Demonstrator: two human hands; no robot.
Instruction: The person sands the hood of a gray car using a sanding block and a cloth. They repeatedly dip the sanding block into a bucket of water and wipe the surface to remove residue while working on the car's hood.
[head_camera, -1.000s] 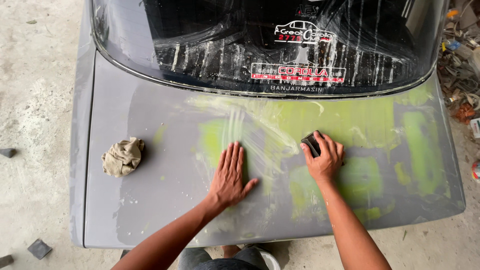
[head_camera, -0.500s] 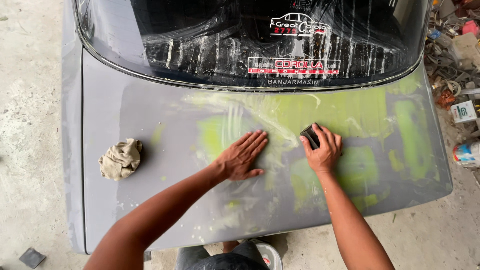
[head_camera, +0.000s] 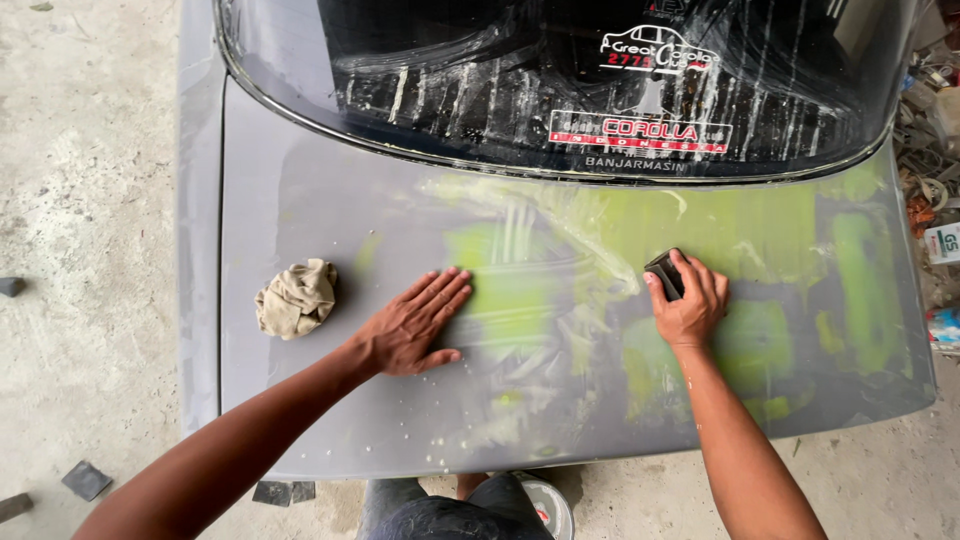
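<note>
Two hands rest on the grey trunk lid (head_camera: 300, 420). Left hand (head_camera: 412, 325) lies flat, fingers spread, apparently bracing. Right hand (head_camera: 690, 300) grips a dark block (head_camera: 663, 273), pressed against green filler (head_camera: 760, 235). Crumpled rag (head_camera: 296, 297) sits left, apart.

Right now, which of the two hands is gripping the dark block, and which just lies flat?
The right hand grips the dark sanding block on the green patch. The left hand lies flat, fingers spread, nearer the crumpled rag.
</note>
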